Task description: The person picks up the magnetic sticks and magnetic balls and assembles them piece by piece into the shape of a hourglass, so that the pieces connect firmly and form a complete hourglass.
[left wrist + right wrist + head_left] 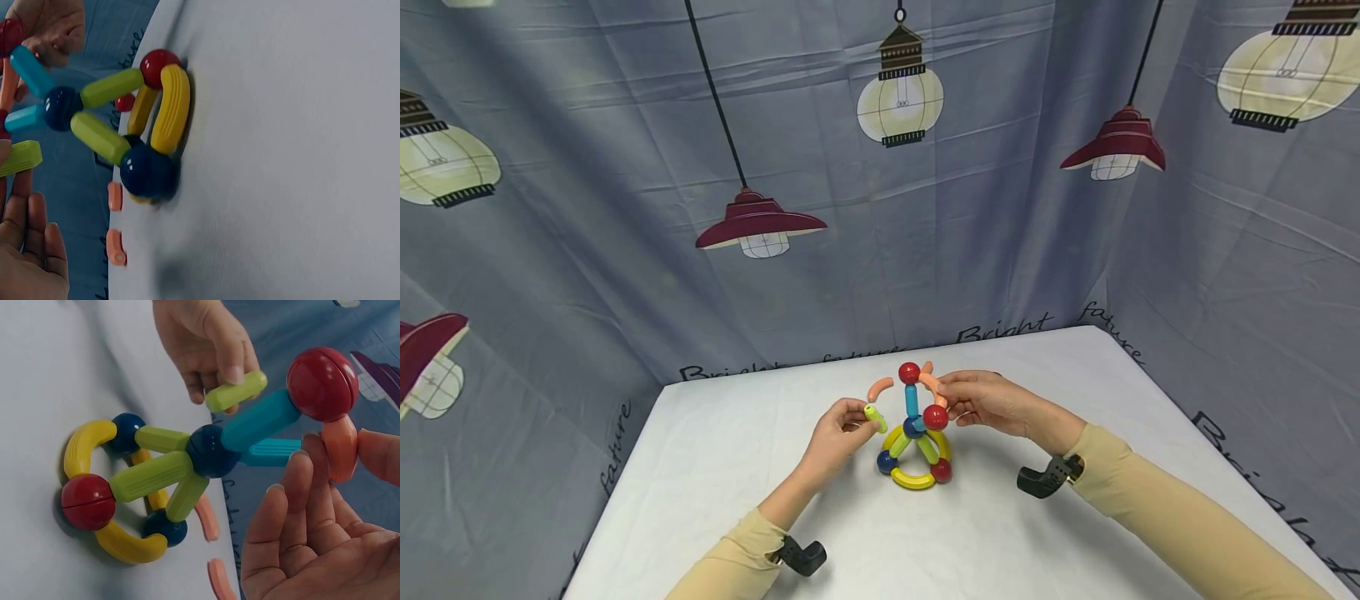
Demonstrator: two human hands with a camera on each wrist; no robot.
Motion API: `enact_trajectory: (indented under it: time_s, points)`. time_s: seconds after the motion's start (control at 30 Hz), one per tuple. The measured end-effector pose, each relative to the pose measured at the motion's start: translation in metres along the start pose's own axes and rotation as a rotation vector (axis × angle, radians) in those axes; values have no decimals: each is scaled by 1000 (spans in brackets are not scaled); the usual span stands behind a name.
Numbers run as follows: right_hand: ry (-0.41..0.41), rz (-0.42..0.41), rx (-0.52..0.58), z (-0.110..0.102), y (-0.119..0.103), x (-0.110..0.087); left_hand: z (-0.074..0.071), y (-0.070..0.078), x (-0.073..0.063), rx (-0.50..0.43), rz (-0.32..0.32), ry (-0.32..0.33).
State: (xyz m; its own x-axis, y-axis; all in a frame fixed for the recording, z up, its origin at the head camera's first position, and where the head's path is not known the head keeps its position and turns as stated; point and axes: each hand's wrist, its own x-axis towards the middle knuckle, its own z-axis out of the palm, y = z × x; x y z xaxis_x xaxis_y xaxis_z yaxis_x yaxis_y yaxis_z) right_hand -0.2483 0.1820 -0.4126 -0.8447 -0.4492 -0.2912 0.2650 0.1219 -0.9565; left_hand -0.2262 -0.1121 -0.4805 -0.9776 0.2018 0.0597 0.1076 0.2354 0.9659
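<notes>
A magnetic stick-and-ball model stands on the table. Three curved yellow rods (pixel 131 545) and balls form its base ring, and light green rods (pixel 153 477) slope up to a dark blue ball (pixel 214 451). From there, blue rods (pixel 262 419) reach out to red balls, one being the upper red ball (pixel 323 384). My right hand (pixel 988 402) pinches a curved orange rod (pixel 340 449) between thumb and fingers, one end against that upper ball. Left of the model, my left hand (pixel 844 429) pinches a separate light green rod (pixel 876 417) between thumb and fingers.
Behind the model lie loose curved orange rods, one orange rod (pixel 880 388) at its left and another orange rod (pixel 115 247) in the left wrist view. The white table (pixel 715 467) ends at a grey-blue curtain (pixel 850 275) printed with lamps.
</notes>
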Motion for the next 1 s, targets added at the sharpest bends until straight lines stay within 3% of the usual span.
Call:
enact_trajectory:
  time_s: [0.27, 0.5, 0.6, 0.7, 0.87, 1.0]
  points:
    - [6, 0, 3, -1, 2, 0, 15, 5, -6, -82, 56, -15]
    - [5, -6, 12, -1, 4, 1, 27, 37, -20, -59, 80, 16]
    - [7, -3, 12, 0, 4, 2, 29, 39, -20, -62, 80, 18]
    - [10, -1, 12, 0, 4, 2, 31, 34, -16, -74, 69, 9]
    - [8, -9, 7, 0, 4, 2, 34, 13, -6, -72, 57, -5]
    - [0, -16, 8, -1, 4, 2, 35, 7, -5, -78, 63, -12]
